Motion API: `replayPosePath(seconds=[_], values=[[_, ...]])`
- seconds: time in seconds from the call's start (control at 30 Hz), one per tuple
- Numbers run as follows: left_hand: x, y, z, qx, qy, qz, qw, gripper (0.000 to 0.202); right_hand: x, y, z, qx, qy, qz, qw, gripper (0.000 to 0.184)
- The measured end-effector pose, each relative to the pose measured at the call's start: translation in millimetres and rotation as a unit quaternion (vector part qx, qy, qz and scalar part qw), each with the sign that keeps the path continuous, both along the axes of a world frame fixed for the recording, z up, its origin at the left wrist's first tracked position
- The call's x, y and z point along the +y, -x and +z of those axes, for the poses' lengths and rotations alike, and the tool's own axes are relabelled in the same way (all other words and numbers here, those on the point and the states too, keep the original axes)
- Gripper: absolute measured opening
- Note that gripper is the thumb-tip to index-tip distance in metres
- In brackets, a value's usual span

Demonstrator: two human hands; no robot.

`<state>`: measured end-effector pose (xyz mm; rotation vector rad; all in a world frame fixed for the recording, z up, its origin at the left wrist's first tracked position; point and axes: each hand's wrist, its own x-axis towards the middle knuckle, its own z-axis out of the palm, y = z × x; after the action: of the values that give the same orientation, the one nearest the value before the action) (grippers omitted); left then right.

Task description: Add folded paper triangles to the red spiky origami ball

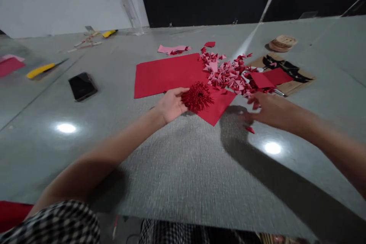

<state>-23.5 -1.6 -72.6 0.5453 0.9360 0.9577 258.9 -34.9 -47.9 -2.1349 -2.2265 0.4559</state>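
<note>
My left hand [170, 105] grips a spiky red paper ball [197, 96] built from folded pieces, holding it over a red paper sheet [219, 105]. My right hand [264, 108] reaches toward the near edge of a pile of small red and pink folded paper triangles [228, 74]; motion blurs its fingers. One loose red triangle [250, 130] lies on the table just below that hand. A larger red sheet [167, 74] lies behind the ball.
A black phone [82, 85] lies at the left, with a yellow-handled cutter [42, 69] beyond it. Brown card [297, 84] with black scissors [286, 66] and red sheets sits at the right. A twine spool [283, 42] and pink scraps [173, 49] lie farther back.
</note>
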Motion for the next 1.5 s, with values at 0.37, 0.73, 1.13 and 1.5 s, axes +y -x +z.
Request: replayPosePath(seconds=[0.37, 0.73, 1.13, 1.5], values=[[-7, 20, -19.2, 0.384, -0.293, -0.055, 0.874, 0.048, -6, -4, -21.4, -0.017, -0.121, -0.018, 0.992, 0.017], [1, 45, -12.1, 0.579, -0.427, -0.204, 0.664, 0.122, 17, 51, -17.3, 0.175, -0.128, 0.127, 0.968, 0.064], [13, 42, -27.9, 0.576, -0.452, -0.186, 0.656, 0.096, 64, 106, -18.0, 0.323, 0.011, 0.038, 0.945, 0.014], [9, 28, 14.3, 0.389, -0.525, -0.105, 0.750, 0.084, 59, 85, 20.7, 0.618, 0.173, -0.091, 0.762, 0.016]])
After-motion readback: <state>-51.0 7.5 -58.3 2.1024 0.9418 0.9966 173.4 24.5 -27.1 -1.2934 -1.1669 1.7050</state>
